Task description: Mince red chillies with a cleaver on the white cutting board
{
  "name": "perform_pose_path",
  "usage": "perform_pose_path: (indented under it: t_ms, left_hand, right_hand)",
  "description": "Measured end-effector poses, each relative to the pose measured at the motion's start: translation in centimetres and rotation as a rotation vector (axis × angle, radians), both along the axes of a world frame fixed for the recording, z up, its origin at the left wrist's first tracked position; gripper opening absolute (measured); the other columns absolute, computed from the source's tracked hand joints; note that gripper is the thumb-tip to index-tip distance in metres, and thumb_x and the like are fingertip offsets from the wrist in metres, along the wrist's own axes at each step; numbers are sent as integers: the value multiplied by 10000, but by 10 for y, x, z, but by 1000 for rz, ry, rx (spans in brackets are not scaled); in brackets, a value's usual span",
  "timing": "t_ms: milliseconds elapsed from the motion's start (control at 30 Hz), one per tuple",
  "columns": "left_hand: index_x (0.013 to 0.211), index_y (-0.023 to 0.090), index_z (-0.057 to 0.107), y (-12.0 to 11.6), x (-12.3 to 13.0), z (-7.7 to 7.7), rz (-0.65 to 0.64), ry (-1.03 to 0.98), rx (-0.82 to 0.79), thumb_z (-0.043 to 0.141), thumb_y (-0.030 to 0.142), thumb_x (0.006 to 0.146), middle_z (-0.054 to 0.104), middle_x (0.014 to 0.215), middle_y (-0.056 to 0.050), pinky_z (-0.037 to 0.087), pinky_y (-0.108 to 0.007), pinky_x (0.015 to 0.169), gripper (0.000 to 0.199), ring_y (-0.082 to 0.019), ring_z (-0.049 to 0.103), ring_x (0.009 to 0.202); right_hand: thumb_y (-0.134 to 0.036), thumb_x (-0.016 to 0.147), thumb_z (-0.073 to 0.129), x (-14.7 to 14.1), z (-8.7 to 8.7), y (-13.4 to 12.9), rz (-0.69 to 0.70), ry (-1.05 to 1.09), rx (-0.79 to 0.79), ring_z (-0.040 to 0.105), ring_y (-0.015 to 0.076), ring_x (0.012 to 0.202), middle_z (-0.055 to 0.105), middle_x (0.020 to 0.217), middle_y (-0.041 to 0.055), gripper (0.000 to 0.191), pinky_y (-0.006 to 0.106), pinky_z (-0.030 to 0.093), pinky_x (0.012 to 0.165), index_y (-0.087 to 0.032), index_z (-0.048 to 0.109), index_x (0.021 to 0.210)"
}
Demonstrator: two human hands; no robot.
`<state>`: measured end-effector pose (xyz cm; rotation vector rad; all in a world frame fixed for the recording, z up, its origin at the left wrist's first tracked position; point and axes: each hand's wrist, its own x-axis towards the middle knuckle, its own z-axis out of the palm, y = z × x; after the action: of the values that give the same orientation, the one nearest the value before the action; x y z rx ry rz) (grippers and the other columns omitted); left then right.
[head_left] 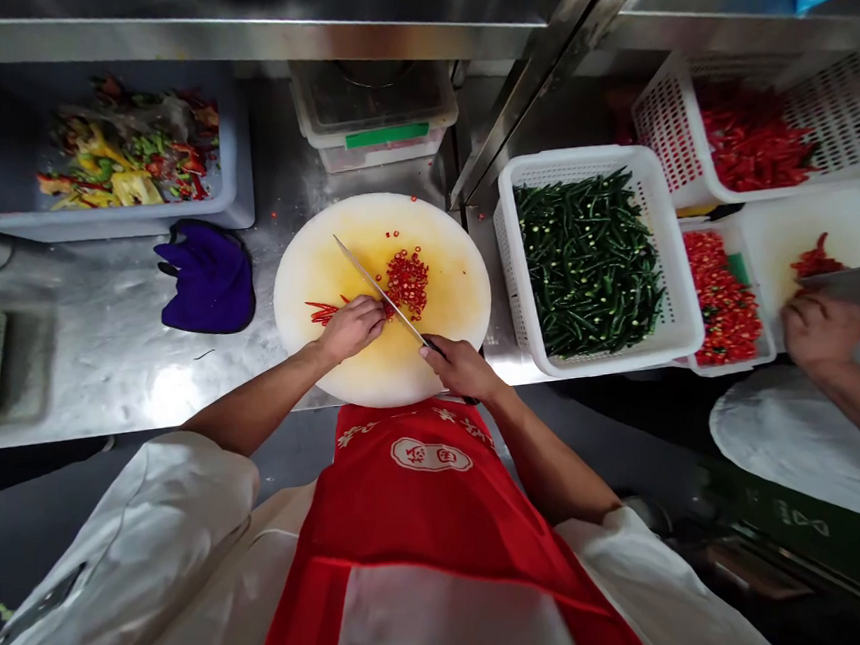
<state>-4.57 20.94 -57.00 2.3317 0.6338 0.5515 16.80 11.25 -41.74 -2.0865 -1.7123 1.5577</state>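
Note:
On a round white cutting board [318,242], stained yellow in the middle, my right hand [458,365] is closed around the dark handle of a kitchen knife [370,276]. Its long blade slants up and to the left across the board. Red chili peppers [322,312] lie under my left hand [355,327], whose curled fingers press them down close to the blade. To the right of the knife sits a pile of chopped red chili rings [407,281]. A few loose rings are scattered above it.
A white basket of green chilies [590,258] stands right of the board, beside a tub of chopped red chilies [721,297]. At far right a co-worker's hand [826,328] works at another board. Left are a purple glove [208,282] and a grey bin [237,179] of scraps.

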Motion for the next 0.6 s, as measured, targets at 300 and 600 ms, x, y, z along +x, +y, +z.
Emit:
perform_pose_path:
  t_ms: [300,600]
  left_hand:
    - [1035,148,712,-3,-2,-3,33,-13,-4,474,214,992,698,1041,-108,534,-394,933,251,-228,611,1033]
    - [1012,158,717,-1,-2,-2,37,-20,-62,462,234,999,707,1056,-107,536,-391,934,267,-224,621,1044]
  right_hand:
    - [-494,1026,385,19,59,-37,-6,60,-72,690,270,1055,740,1130,108,488,340,508,867,-211,591,1366]
    - [-470,1018,394,8,27,-23,11,14,-67,697,257,1003,742,1056,118,477,340,516,840,-176,603,1330]
